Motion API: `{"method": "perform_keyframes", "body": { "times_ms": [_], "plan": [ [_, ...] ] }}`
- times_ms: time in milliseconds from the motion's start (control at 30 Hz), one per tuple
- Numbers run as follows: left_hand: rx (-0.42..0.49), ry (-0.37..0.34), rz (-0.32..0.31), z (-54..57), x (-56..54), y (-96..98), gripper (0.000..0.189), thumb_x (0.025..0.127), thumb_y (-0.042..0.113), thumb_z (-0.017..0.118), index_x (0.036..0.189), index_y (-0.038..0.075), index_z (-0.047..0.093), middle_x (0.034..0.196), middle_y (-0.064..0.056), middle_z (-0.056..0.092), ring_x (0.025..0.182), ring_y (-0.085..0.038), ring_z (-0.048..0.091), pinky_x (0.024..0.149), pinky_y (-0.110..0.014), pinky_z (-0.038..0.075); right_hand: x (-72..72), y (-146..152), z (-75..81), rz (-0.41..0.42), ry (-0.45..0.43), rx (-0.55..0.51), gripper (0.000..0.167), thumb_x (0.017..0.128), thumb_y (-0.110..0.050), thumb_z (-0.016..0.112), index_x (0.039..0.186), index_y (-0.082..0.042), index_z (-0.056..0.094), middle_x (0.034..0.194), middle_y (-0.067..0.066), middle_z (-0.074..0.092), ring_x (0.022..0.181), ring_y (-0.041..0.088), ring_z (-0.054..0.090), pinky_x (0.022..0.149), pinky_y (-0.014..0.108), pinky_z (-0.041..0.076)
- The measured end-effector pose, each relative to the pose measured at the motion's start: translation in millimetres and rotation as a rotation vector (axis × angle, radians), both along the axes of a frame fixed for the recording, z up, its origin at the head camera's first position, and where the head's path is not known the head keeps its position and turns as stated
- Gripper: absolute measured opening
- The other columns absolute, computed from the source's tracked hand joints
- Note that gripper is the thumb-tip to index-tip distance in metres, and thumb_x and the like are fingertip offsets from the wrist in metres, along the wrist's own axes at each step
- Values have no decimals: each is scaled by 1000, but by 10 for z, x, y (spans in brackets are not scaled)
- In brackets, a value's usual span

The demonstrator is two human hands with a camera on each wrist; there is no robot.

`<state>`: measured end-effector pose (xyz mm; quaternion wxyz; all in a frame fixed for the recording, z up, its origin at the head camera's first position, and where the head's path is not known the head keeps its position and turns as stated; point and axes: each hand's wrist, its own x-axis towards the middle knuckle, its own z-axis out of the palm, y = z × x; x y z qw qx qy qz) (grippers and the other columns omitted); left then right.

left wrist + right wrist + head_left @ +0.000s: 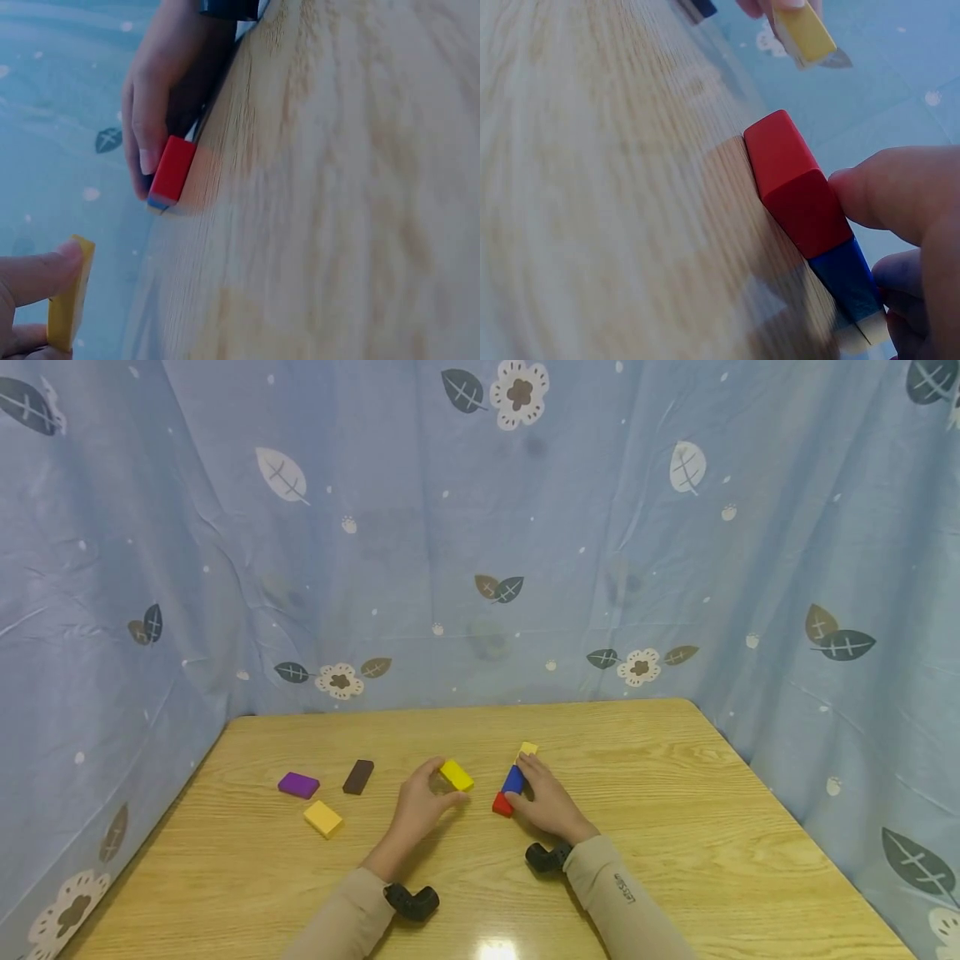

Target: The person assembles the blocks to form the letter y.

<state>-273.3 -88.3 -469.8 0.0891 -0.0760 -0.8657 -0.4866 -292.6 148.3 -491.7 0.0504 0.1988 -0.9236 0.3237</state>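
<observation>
My left hand (pixel 422 804) pinches a bright yellow block (pixel 457 775) between thumb and fingers; the left wrist view shows this yellow block (pixel 71 296) raised off the table. Right of it, a red block (pixel 502 804), a blue block (pixel 513 780) and a pale yellow block (pixel 528 748) lie end to end in a slanting row. My right hand (pixel 551 802) holds this row from its right side. In the right wrist view its thumb (pixel 881 187) is against the red block (pixel 799 187), with fingers curled by the blue block (pixel 847 277). Fingers partly cover the pale yellow block.
On the left of the wooden table (pixel 645 768) lie a purple block (pixel 298 785), a dark brown block (pixel 358 777) and an orange-yellow block (pixel 323 819). A patterned blue curtain (pixel 420 527) hangs behind the table and along both sides.
</observation>
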Motion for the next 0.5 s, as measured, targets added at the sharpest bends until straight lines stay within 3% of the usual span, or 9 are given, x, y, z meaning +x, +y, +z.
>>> {"method": "perform_keyframes", "body": {
  "times_ms": [167,300,500],
  "plan": [
    [-3,9,20,-10,4,45,71,77,21,80,136,-2,47,133,-20,54,121,-37,52,98,-52,45,9,4,8,2,-8,2,67,94,-36,58,145,0,34,155,14,27,145,32,20,115,50,26],
    [13,-26,40,-21,9,90,71,76,22,80,135,0,49,129,-18,57,118,-35,54,97,-50,46,5,5,12,5,-9,7,68,94,-36,58,146,0,33,155,14,27,145,32,19,115,50,25],
    [32,-55,11,-55,11,156,70,75,22,81,134,-1,49,124,-20,61,114,-35,57,94,-50,48,-4,3,11,4,-5,11,67,94,-35,57,146,1,33,155,15,27,144,33,20,114,52,26]
  ]
}}
